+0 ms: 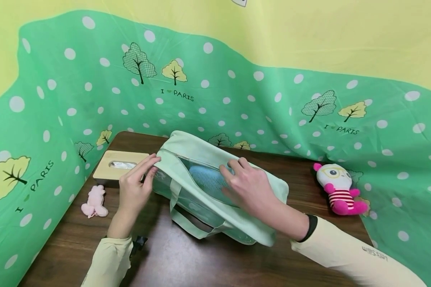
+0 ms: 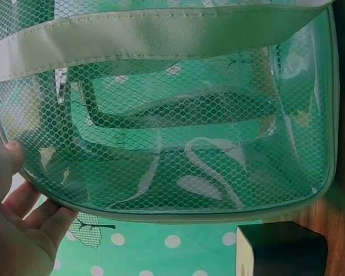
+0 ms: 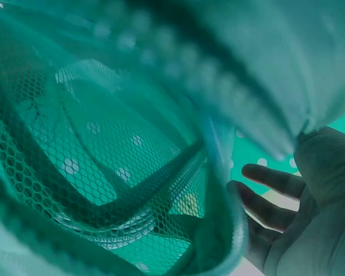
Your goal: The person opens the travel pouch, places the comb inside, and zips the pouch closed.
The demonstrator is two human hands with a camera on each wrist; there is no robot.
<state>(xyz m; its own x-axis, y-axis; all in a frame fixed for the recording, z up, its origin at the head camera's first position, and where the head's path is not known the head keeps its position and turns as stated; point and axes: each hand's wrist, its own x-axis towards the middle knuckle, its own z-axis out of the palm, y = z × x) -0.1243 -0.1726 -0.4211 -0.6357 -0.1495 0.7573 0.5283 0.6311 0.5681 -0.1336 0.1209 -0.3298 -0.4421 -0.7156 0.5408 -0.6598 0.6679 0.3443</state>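
A pale green bag (image 1: 186, 145) with clear mesh sides stands on the table, its top zipper parted. Through the opening a blue comb (image 1: 201, 177) with a row of fine teeth shows inside. My left hand (image 1: 138, 183) pinches the bag's left end; in the left wrist view its thumb lies against the mesh and the fingers curl round the piped edge. Over the right part of the opening is my right hand (image 1: 249, 183), fingertips right by the zipper edge and the comb. The right wrist view shows its fingers (image 3: 273, 181) spread and loosely bent beside the zipper edge.
A tissue box (image 1: 102, 169) with a light wooden lid stands left behind the bag. Nearer, a small pink plush (image 1: 95, 201) lies on the table (image 1: 158, 263). At the right sits a plush toy (image 1: 339, 191) with yellow glasses. The bag's strap (image 1: 192, 229) hangs in front.
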